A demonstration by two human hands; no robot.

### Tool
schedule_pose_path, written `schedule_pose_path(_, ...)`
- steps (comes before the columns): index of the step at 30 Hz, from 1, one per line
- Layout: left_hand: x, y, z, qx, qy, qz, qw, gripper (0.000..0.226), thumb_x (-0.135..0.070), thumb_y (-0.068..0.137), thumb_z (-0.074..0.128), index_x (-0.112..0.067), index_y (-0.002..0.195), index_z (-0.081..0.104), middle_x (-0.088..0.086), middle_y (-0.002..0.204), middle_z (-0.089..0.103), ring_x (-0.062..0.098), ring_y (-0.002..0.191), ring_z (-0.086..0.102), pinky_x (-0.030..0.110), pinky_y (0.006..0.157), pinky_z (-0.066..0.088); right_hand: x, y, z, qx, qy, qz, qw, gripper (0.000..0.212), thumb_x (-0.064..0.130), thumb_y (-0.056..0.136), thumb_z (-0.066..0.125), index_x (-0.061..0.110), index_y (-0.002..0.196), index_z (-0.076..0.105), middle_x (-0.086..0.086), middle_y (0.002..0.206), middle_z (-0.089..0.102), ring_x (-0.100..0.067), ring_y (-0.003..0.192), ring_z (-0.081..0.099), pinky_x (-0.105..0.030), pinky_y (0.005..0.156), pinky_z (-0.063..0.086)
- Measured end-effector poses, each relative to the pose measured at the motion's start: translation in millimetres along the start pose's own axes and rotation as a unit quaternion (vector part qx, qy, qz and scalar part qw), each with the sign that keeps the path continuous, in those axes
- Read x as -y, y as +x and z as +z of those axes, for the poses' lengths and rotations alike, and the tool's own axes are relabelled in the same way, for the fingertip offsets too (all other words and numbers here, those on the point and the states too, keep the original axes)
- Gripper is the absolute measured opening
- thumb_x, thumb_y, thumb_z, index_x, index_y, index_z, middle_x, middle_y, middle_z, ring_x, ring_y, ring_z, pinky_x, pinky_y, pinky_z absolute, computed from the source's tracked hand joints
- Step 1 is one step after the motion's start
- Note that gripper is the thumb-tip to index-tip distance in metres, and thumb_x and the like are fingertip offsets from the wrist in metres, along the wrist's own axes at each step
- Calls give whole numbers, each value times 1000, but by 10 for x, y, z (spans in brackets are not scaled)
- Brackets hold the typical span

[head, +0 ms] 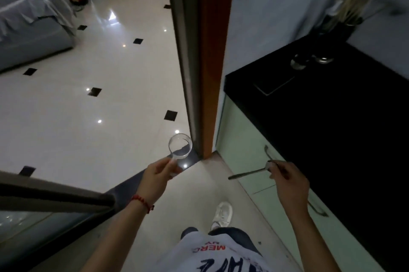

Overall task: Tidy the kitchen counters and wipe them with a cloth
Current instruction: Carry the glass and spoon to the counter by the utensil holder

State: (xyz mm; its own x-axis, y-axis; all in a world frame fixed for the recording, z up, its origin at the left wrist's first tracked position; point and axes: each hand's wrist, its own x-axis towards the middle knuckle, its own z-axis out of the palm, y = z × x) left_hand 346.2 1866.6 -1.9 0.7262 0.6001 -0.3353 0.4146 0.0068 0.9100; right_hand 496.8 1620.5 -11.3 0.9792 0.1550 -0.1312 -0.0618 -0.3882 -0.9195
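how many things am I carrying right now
2. A clear glass in your left hand, and a metal utensil in your right hand.

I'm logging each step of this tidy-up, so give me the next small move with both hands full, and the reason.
Probably carry both items on to the black counter and set them down there. The left hand grips an empty clear glass and the right hand pinches a metal utensil, so neither hand is free to take up a cloth. No cloth shows in this view.
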Motion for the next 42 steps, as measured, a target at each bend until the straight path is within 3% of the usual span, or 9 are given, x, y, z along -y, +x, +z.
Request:
schedule_pose_path(4, -321, 425, 582, 56, -5, 23, 998, 29, -16, 92, 46, -18, 69, 62, 2, 72, 65, 17, 74, 59, 27, 70, 44, 129, 453, -347, -76, 33, -12, 996, 24, 9, 85, 61, 32, 77, 65, -2, 84, 66, 3, 66, 63, -4, 61, 48)
schedule_pose_path(8, -647, 783, 1085, 120, 9, 55, 991, 27, -41, 82, 52, -24, 64, 64, -7, 64, 69, 5, 65, 60, 25, 68, 46, 174, 822, -680, -131, 39, 0, 991, 18, 13, 86, 60, 29, 81, 66, -5, 89, 68, -2, 69, 65, -7, 63, 51)
schedule_pose_path(14, -1082, 1278, 1666, 219, 28, 38, 975, 29, -27, 89, 51, -23, 63, 62, -4, 63, 64, 23, 69, 56, 41, 71, 45, 222, 1099, -1005, -221, 79, 49, 971, 16, 16, 85, 62, 30, 78, 65, -1, 86, 68, 5, 66, 64, -3, 60, 49)
schedule_pose_path(19, -1340, 1705, 2071, 275, 65, 61, 957, 31, -13, 93, 44, -13, 65, 60, -11, 61, 70, -1, 63, 64, 21, 68, 47, 239, 1267, -1076, -295, 68, 72, 950, 24, 16, 83, 64, 37, 73, 63, 2, 82, 69, -3, 70, 65, -7, 63, 51)
schedule_pose_path(24, -1691, 2188, 2392, 334, 90, 103, 932, 33, -10, 92, 44, -15, 63, 58, -12, 61, 71, -3, 65, 65, 22, 68, 48, 360, 1569, -1059, -356, 52, 74, 930, 18, 16, 84, 63, 33, 77, 64, -2, 82, 68, -13, 70, 66, -21, 66, 55)
schedule_pose_path(28, -1881, 2512, 2512, 348, 83, 109, 927, 34, -13, 92, 45, -13, 62, 58, -13, 60, 71, -4, 63, 65, 24, 69, 48, 602, 2079, -1116, -360, 31, 57, 931, 9, 15, 85, 61, 20, 89, 66, -2, 86, 68, -2, 68, 63, -6, 59, 49)
schedule_pose_path(32, -1973, 2727, 2576, 357, 93, 111, 923, 34, -16, 92, 46, -12, 62, 60, -10, 62, 72, -1, 64, 65, 24, 70, 48, 889, 2725, -1186, -376, -11, 3, 927, 14, 17, 85, 59, 14, 97, 66, -3, 87, 66, 7, 63, 59, -5, 58, 47)
schedule_pose_path(39, -2103, 3008, 2660, 348, 111, 117, 924, 32, -16, 92, 45, -5, 70, 64, -7, 65, 72, 0, 70, 66, 18, 68, 47, 1382, 3734, -1366, -406, 31, -54, 912, 15, 16, 88, 57, 7, 96, 66, -12, 89, 68, -11, 64, 64, -18, 64, 54)
schedule_pose_path(42, -2108, 3083, 2667, 336, 116, 115, 928, 32, -18, 92, 45, -8, 70, 65, -6, 69, 72, 2, 73, 67, 19, 68, 47, 1557, 4121, -1467, -427, 22, -84, 900, 13, 15, 87, 58, 7, 94, 66, -15, 90, 68, -13, 62, 63, -12, 58, 50)
